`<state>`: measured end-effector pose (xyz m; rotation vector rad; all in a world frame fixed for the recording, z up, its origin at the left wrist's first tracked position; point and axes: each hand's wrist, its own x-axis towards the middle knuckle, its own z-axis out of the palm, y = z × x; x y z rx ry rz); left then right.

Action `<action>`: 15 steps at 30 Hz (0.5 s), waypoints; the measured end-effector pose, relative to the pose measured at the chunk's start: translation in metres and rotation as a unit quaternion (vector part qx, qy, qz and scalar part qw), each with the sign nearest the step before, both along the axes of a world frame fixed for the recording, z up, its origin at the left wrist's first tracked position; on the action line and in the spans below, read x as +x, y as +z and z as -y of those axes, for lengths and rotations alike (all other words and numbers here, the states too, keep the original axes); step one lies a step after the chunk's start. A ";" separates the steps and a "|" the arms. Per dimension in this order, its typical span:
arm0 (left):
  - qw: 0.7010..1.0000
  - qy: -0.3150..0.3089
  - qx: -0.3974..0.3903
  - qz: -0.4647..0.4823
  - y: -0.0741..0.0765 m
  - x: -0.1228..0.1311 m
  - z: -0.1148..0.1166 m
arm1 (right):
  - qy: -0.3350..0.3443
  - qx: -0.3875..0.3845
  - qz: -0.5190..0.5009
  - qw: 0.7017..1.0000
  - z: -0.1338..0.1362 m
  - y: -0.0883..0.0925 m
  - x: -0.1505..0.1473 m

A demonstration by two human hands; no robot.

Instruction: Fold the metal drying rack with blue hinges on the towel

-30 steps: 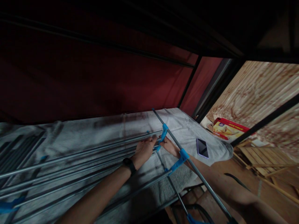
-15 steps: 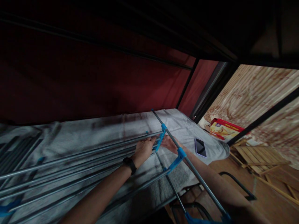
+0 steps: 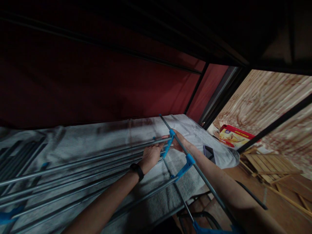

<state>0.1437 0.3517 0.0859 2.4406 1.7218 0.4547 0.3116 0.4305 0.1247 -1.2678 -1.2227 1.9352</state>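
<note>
A rack of grey metal tubes [image 3: 97, 152] with blue plastic joints lies across a grey cloth. My left hand [image 3: 152, 155], with a black band at the wrist, has its fingers closed round a tube end beside the upper blue joint [image 3: 168, 145]. On the other side of that joint is my right hand [image 3: 179, 141], partly hidden behind the long cross tube [image 3: 207, 182]; its fingers are at the joint and what they hold cannot be made out. A second blue joint [image 3: 185, 166] sits lower on the cross tube.
A phone [image 3: 209, 153] lies on the cloth [image 3: 195, 131], close to my right forearm. More dark tubes [image 3: 23, 159] lie at the left. Beyond the cloth's right end are a red and yellow box [image 3: 236, 136] and folded wooden furniture [image 3: 270, 165]. A dark red wall [image 3: 109, 94] stands behind.
My right hand has moved up to the upper joint and the cross tube, and its forearm now partly covers the phone. My left hand stays at the tube ends, shifted slightly.
</note>
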 end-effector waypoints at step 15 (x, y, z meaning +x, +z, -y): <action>1.000 0.006 -0.002 -0.005 0.003 0.000 0.002 | -0.042 0.009 0.004 0.999 0.007 0.004 -0.010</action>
